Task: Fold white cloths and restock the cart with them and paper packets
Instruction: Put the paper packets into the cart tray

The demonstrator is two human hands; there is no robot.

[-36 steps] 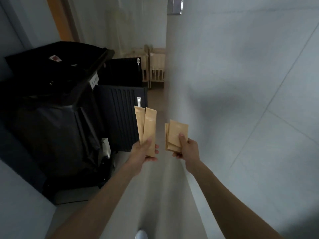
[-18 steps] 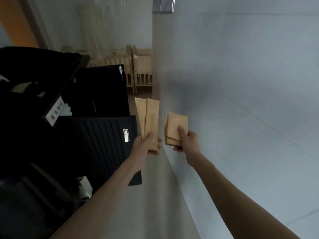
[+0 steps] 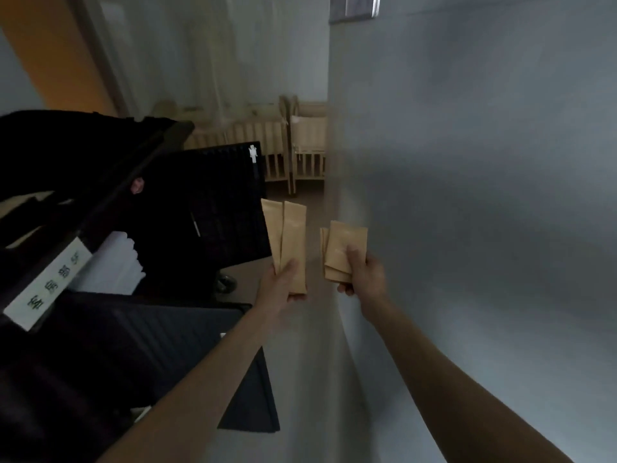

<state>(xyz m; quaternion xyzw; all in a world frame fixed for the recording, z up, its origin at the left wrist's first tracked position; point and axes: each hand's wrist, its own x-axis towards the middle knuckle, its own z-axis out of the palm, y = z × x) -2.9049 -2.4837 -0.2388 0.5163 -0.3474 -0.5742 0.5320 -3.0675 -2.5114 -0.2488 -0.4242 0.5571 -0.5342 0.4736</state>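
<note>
Our left hand pinches two long packets by their lower ends, long axes upright, tops pointing away. Our right hand grips short packets, also upright. The cart stands left.
</note>
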